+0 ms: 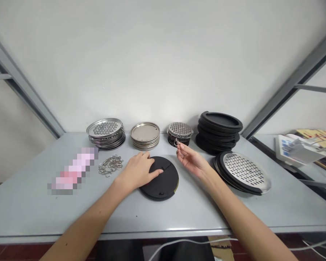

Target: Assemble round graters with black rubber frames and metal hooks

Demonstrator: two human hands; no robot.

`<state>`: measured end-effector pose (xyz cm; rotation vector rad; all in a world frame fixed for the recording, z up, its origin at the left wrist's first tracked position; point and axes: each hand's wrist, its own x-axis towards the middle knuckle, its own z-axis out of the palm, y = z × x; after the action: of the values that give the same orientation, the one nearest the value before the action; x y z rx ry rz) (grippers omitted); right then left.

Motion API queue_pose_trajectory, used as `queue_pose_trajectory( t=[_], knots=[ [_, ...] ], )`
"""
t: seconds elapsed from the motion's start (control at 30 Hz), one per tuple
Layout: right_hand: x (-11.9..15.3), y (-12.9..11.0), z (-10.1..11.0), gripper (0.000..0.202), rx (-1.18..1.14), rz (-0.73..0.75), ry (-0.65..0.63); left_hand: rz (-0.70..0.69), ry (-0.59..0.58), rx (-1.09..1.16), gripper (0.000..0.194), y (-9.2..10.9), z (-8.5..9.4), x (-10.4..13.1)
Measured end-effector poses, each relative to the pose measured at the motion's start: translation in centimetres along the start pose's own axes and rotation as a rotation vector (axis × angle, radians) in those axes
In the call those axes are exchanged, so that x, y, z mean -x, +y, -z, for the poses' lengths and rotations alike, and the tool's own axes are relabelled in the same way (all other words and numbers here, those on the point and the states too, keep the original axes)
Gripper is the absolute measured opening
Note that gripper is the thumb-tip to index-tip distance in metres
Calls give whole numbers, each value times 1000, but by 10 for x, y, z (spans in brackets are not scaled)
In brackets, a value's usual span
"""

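A black round disc (161, 186) lies flat on the grey table, with a slot and a small hole in its face. My left hand (138, 168) holds it at its left side, thumb across the top and fingers at the far-left rim. Raised beyond the disc's right side, my right hand (188, 157) pinches a small bent metal wire clip (176, 142) between thumb and fingertips. Left of my left hand lies a loose heap of similar wire clips (111, 165).
Along the wall stand stacked perforated metal discs (105, 130), plain metal discs (145, 133), small grater discs (180, 130) and black rings (218, 127). Grater plates in black rims (244, 172) lie right. A blurred pink item (73, 170) lies left; a power strip (299, 148) sits beyond the right frame.
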<state>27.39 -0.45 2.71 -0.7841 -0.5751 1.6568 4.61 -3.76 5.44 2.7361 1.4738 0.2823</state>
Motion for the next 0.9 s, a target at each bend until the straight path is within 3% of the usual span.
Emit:
queue_pose_trajectory(
  t=[0.13,0.27,0.37,0.63,0.73,0.9],
  knots=[
    [-1,2,1,17,47,-4,9,-154,-16,120,51,-10,6,2],
    [0,1,-1,13,169,16,28,-318,-155,282,94,-21,6,3],
    [3,1,-4,12,263,9,17,-285,-206,350,103,-24,0,3],
    [5,6,-6,27,340,53,81,-127,-163,363,110,-7,-20,2],
    [4,11,-5,28,521,187,50,-72,-68,365,102,2,-28,0],
    [5,17,-5,26,751,309,-67,12,241,497,46,2,-29,-9]
  ],
)
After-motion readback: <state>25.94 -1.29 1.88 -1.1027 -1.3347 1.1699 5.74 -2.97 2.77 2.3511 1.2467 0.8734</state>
